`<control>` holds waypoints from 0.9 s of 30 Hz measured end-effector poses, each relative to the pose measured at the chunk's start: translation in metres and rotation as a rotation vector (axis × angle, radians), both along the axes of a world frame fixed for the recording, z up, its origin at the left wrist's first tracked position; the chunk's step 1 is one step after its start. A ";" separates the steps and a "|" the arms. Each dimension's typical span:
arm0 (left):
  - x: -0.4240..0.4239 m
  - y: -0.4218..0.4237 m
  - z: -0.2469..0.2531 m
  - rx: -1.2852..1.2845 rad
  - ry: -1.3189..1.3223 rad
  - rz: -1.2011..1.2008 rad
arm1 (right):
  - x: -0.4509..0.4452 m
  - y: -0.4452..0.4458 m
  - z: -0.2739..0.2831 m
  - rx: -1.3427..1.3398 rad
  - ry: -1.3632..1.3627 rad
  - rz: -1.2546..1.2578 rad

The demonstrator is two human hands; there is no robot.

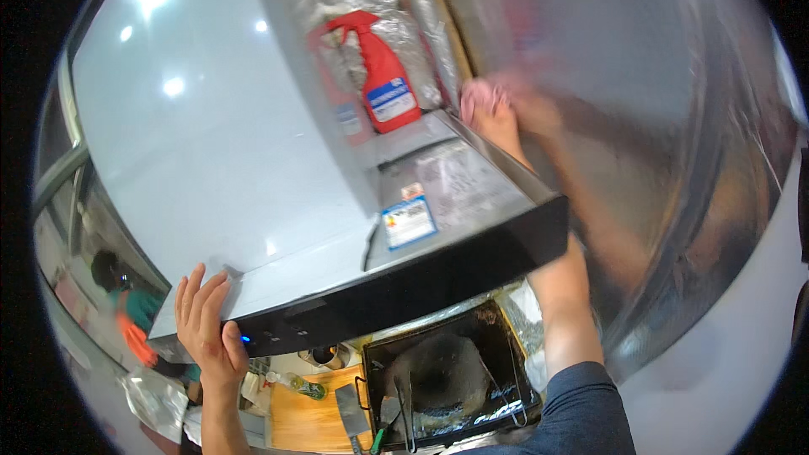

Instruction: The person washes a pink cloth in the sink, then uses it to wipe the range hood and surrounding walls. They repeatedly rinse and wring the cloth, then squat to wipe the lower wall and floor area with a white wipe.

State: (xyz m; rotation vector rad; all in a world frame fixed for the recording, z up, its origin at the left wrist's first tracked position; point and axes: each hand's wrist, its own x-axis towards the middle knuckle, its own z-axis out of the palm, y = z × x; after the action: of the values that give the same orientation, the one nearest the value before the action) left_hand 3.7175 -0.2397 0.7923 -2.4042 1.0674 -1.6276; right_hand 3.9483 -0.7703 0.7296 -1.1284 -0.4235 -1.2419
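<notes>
My left hand (212, 328) rests over the left front corner of a range hood (404, 297), its fingers on the pale top panel and its thumb on the black front edge near a blue light. On the right, my right hand (496, 120) holds a pink cloth (483, 98) against a shiny metal wall panel (607, 139), beside the hood's right side. The hood hides part of my right forearm. A red spray bottle (392, 85) stands on top of the hood, near foil-covered surfaces (404, 31).
Below the hood lie a black griddle pan (442, 379), tongs (407, 417), a wide scraper (351, 411) and a wooden board (303, 420) with a green-labelled bottle (306, 385). A person (133, 309) in green and orange is at the far left, near a plastic bag (155, 401).
</notes>
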 end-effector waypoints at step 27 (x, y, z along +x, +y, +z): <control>0.005 0.016 0.001 0.019 0.009 -0.022 | -0.034 0.028 -0.190 -0.271 0.593 -0.480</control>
State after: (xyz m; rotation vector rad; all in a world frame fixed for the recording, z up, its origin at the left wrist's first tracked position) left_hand 3.7221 -0.2238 0.7930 -2.3988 1.1102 -1.6067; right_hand 3.9147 -0.7426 0.5395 -1.8314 0.1469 -1.1978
